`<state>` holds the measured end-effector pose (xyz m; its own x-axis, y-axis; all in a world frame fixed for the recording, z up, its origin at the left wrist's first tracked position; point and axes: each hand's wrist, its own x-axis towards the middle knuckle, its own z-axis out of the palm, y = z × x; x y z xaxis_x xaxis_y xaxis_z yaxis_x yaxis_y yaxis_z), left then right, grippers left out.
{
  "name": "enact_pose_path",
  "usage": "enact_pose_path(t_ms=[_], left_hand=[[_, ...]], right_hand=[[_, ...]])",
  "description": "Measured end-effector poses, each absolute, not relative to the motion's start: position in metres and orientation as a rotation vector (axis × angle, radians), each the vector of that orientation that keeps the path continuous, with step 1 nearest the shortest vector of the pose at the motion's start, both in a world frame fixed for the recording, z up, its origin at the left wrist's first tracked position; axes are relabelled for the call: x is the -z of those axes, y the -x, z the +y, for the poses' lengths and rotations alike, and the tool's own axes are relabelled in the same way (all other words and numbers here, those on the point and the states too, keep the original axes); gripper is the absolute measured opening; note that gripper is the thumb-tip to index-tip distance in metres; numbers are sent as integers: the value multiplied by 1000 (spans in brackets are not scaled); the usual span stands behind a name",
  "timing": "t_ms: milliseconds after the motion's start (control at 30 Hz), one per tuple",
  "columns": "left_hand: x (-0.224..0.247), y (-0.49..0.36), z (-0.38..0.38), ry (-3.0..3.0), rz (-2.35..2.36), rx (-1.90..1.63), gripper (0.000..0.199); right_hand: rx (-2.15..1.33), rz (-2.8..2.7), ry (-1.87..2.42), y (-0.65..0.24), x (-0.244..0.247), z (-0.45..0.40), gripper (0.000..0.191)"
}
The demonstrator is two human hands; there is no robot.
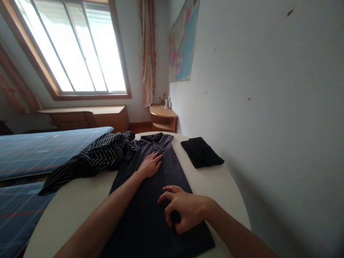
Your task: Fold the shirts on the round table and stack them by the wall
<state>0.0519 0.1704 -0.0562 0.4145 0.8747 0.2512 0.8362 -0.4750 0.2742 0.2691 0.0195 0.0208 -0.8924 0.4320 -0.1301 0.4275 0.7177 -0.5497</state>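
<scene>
A dark polo shirt (150, 222) lies lengthwise on the pale round table (77, 204), its buttoned collar at the far end. Flat on the shirt's chest, below the buttons, rests my left hand (149, 165), open and with its fingers stretched out. Over the shirt's lower right side is my right hand (185, 208), fingers bent and apart. Dark cloth shows in the gap between thumb and forefinger, and no fold is plainly gripped.
A striped black garment (107, 150) lies rumpled at the table's left edge, partly over a blue plaid bed (53, 150). Folded black cloth (201, 152) sits on the right. A wall (282, 125) closes off the right side; a corner shelf (163, 111) stands beyond.
</scene>
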Motion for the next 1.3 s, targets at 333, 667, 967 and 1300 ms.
enact_pose_path(t_ms=[333,667,967,1300], left_hand=[[56,-51,167,-2585,1533,-509,53],[55,-51,149,-2669,1434,-405,54],[49,-52,144,-2669,1429,-374,52],[45,-61,112,-2692,1356,-282,56]], right_hand=[[-978,-2880,755,-270,-17,24,80],[-933,-2926,807,-260,-20,-8,110],[-667,-2970,323,-264,-2,-17,79],[-634,-2797,526,-260,-18,14,46]])
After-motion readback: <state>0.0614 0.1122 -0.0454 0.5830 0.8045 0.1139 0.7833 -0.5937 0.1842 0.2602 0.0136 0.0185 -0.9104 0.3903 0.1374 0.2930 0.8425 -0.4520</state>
